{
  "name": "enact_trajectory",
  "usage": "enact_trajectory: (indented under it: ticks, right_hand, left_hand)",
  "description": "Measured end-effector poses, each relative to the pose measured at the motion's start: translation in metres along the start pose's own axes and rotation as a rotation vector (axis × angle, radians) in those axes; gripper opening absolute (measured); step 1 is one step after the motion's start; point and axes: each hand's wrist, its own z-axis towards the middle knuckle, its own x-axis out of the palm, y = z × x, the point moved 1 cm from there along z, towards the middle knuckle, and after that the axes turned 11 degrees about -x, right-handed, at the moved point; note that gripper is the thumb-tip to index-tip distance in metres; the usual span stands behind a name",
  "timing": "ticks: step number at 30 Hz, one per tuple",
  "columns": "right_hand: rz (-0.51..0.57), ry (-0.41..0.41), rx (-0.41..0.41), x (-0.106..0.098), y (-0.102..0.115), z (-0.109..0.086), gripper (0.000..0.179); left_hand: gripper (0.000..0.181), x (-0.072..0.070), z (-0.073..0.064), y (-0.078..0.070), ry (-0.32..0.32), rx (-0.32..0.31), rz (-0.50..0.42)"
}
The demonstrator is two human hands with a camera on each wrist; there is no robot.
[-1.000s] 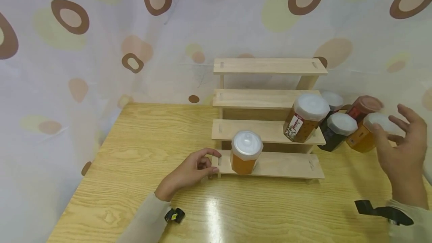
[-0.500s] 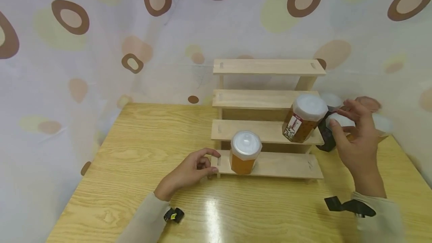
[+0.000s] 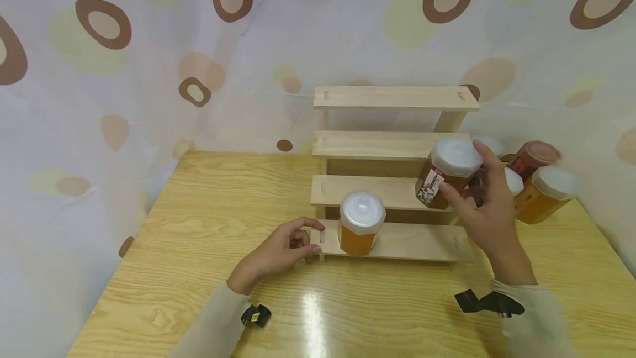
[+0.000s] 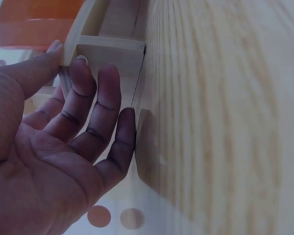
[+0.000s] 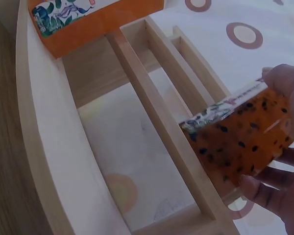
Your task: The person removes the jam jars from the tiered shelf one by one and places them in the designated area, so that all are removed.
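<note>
A four-tier wooden shelf rack (image 3: 397, 188) stands on the table. My left hand (image 3: 278, 247) holds the left end of its lowest board, with the remaining fingers loosely bent beside it in the left wrist view. Near that hand, a white-lidded jar of orange contents (image 3: 359, 225) stands upright on the lowest board. My right hand (image 3: 489, 209) grips a second jar (image 3: 449, 167) at the right end of the second board up, thumb on the label side and fingers round the other. Dark specks show inside this jar (image 5: 240, 142) in the right wrist view.
Several more jars stand right of the rack: an amber one (image 3: 544, 198), a red-lidded one (image 3: 536, 156) and white-lidded ones partly hidden by my right hand. A patterned curtain (image 3: 248, 70) hangs behind the wooden table (image 3: 199, 209).
My right hand has moved left from the jars beside the rack to the speckled jar on the second board and taken hold of it. My left hand stays at the rack's end.
</note>
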Motion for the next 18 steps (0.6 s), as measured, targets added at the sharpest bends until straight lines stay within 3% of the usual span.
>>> enact_trajectory:
  ticks: [5, 12, 18]
  right_hand:
    - [-0.062, 0.01, -0.03, 0.007, -0.001, 0.005, 0.094]
    - [-0.125, -0.03, -0.041, 0.011, -0.001, 0.005, 0.088]
    - [-0.084, -0.09, -0.058, 0.01, 0.022, 0.011, 0.075]
  left_hand:
    - [0.039, -0.001, 0.001, 0.0, 0.007, 0.015, -0.002]
    - [0.039, -0.001, 0.001, 0.001, 0.002, 0.017, 0.003]
    - [0.039, -0.001, 0.0, 0.0, -0.003, 0.01, 0.008]
